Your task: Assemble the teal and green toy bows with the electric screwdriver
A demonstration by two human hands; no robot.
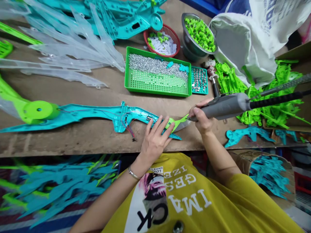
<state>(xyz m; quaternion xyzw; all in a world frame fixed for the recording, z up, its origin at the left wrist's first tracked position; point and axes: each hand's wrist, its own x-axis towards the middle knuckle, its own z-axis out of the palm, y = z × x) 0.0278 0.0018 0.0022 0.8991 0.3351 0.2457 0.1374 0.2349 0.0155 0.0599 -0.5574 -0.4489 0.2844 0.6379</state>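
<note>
A long turquoise plastic shell (97, 112), shaped like a toy bow, lies across the bench with thin wires running along it. My left hand (154, 140) rests on its right end, fingers spread and lying flat, partly hiding the green limb piece (178, 124) fitted there. A clear plastic blade (182, 125) shows beside that piece. My right hand (202, 119) is closed around the front of a grey electric screwdriver (223, 106), which is held nearly level, its nose by the green piece's outer end. The screwdriver's exact tip is hard to make out.
Behind the shell stand a green tray (157, 90) of screws, a small teal tray (199, 81), a red basket (176, 35) and a metal bowl (188, 48) of green parts. Clear blades (73, 53) lie at left, green parts (272, 97) at right. A cable (279, 98) trails rightward.
</note>
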